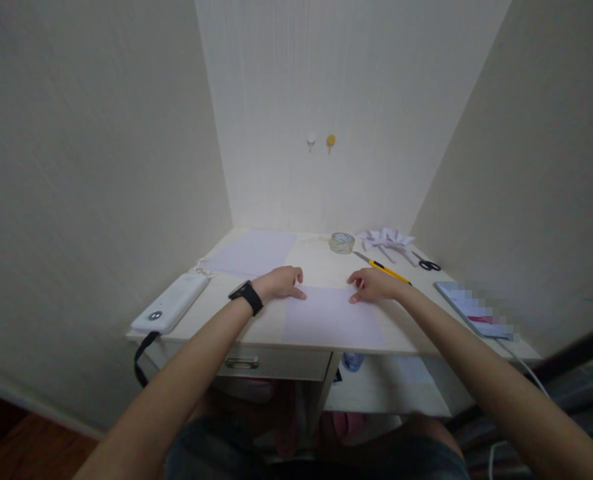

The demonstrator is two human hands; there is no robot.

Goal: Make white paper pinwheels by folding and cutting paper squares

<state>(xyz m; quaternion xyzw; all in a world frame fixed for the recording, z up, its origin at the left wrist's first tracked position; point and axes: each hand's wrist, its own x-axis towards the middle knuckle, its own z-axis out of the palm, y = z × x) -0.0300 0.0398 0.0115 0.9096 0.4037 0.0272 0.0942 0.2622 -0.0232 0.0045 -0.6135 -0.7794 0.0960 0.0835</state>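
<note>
Head cam, looks fwd/down, near desk (256, 327), single view

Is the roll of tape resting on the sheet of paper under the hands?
No, the roll of tape sits on the bare desk, behind the sheet of paper.

Alcove desk, pale room.
Light wooden desk (321, 263) set in a recess between three plain cream walls (86, 167); two small wall hooks, one white (311, 139), one yellow (330, 141), on the back wall. Drawer with metal handle (241, 362) underneath. Dark reddish wooden floor (21, 447) at lower left. Soft, even light.
</note>
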